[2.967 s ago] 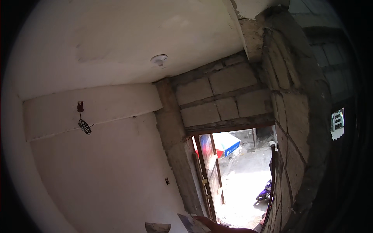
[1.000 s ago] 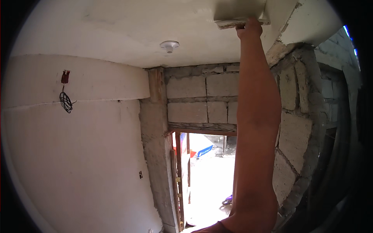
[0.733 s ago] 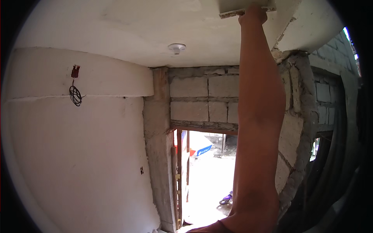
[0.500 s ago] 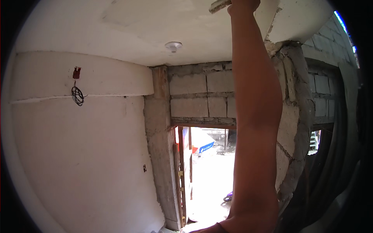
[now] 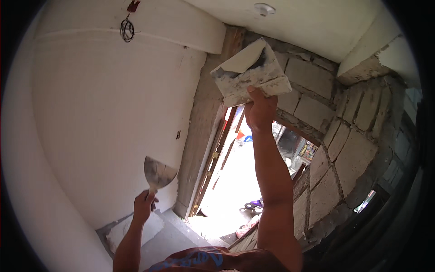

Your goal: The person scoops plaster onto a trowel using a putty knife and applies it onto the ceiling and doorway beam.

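My right hand (image 5: 260, 109) is raised in the upper middle, gripping a wide flat steel trowel (image 5: 272, 75) smeared grey, with a patch of cream paste (image 5: 242, 59) on its upper face. My left hand (image 5: 144, 206) is lower at the left, closed on the handle of a putty knife (image 5: 158, 170), its broad metal blade pointing up in front of the white wall (image 5: 99, 113). Neither tool appears to touch the wall or ceiling from this view, though depth is hard to judge.
Overhead are the white ceiling (image 5: 308, 27) and a round lamp holder (image 5: 265, 9). Coiled wires (image 5: 127, 29) hang on the left wall. A bright doorway (image 5: 231, 181) is ahead, with a purple wheeled object (image 5: 253, 205) beyond. Bare block walls (image 5: 353, 158) stand at the right.
My right hand and trowel have come down from the ceiling, turning the paste into view. My left hand and putty knife have entered at the lower left. The view has tilted.
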The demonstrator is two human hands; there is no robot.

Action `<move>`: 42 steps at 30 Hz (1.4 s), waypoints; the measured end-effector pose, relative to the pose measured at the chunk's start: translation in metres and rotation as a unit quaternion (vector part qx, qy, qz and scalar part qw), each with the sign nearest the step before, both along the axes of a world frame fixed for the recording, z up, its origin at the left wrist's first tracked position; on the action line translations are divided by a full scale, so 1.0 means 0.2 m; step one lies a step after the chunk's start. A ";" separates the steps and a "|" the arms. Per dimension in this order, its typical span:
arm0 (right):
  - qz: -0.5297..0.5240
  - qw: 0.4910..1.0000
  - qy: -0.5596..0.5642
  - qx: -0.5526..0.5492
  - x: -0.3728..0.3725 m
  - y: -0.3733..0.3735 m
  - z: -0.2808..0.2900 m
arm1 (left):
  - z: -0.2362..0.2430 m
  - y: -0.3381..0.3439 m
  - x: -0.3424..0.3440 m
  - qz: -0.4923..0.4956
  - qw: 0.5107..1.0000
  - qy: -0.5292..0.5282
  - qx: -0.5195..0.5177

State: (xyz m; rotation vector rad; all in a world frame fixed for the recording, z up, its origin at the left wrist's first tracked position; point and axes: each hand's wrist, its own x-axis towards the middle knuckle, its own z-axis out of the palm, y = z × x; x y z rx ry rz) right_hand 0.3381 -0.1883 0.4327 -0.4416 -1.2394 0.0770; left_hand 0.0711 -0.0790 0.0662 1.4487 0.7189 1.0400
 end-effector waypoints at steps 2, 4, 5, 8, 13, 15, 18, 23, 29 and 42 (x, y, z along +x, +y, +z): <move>0.030 0.994 -0.097 -0.043 0.02 0.08 -0.28 | 0.28 0.03 0.07 -0.065 0.994 -0.082 -0.021; 0.067 0.987 -0.125 -0.075 0.00 0.13 -0.47 | 0.46 0.04 0.08 -0.090 0.988 -0.114 -0.048; 0.023 0.981 -0.164 -0.097 0.01 0.15 -0.56 | 0.55 0.03 0.08 -0.099 0.986 -0.117 -0.058; -0.057 0.948 -0.307 -0.066 -0.05 0.18 -0.65 | 0.63 0.04 0.05 -0.092 0.985 -0.112 -0.093; -0.061 0.863 -0.499 -0.039 -0.08 0.26 -0.76 | 0.66 0.05 -0.04 -0.135 0.983 -0.084 -0.096; -0.051 0.867 -0.492 -0.053 -0.07 0.29 -0.79 | 0.66 0.04 -0.07 -0.130 0.983 -0.083 -0.103; -0.147 0.823 -0.537 -0.113 -0.03 0.34 -0.81 | 0.64 0.03 -0.10 -0.145 0.979 -0.107 -0.098; -0.173 0.838 -0.486 -0.179 0.12 0.42 -0.88 | 0.58 0.00 -0.12 -0.099 0.984 -0.117 -0.088; 0.172 0.891 0.025 -0.419 0.15 0.43 -1.20 | 0.58 0.01 -0.03 0.016 0.988 -0.062 0.141; 0.398 0.808 0.319 -0.295 0.12 0.22 -0.98 | 0.44 0.41 0.13 0.176 0.733 0.264 0.602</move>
